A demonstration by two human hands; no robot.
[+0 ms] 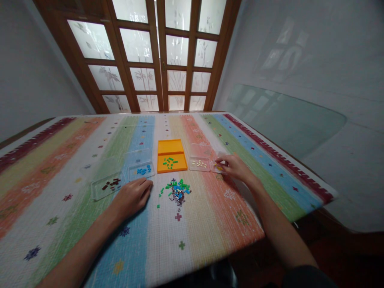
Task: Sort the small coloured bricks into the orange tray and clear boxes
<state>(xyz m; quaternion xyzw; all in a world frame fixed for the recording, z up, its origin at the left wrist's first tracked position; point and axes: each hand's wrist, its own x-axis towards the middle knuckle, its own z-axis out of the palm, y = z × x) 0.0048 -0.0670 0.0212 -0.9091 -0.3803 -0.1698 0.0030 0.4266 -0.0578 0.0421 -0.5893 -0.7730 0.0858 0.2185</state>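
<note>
My left hand rests on the cloth with its fingers curled together, and nothing shows in them. Just beyond it is a clear plastic box of small blue bricks. My right hand is at a small clear box on the right with yellow bricks in it. Its thumb and fingers are pinched together over this box; what they hold is too small to make out. Between my hands lies a mixed pile of tiny green, blue, dark and grey bricks.
An open orange case holds green bricks. Beside it, a clear box contains cream bricks. Farther left, another clear box has dark brown bricks. A striped tablecloth covers the table.
</note>
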